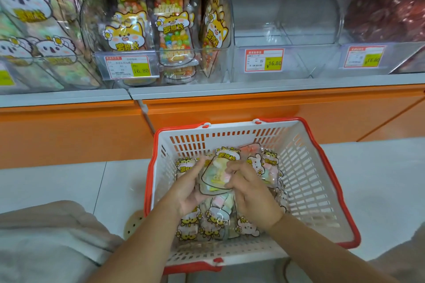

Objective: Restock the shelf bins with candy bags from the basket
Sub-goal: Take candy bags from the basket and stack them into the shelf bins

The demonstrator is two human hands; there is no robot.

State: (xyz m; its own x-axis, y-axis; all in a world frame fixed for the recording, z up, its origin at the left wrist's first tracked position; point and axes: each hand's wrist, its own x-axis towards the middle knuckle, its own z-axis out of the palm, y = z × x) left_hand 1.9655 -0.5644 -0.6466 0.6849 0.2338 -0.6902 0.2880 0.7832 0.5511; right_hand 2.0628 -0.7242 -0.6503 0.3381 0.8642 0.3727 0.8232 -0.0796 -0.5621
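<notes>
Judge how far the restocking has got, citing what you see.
Done: the stocked bin already holds upright candy packs. In hand: the left hand and right hand grip a bag in the basket. Left: many loose bags lie there, and the neighbouring clear bin looks empty.

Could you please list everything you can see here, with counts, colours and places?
basket: one, white with red rim, on floor below shelf
loose bags: many, clear with yellow labels, in basket
held bag: one, clear, pastel candy, above basket
bins: four, clear, on shelf; third from left empty
price tags: at least three, red-edged with yellow, on bin fronts
shelf: one, orange with grey ledge
floor: white tiles
left hand: grips held bag
right hand: grips held bag
</notes>
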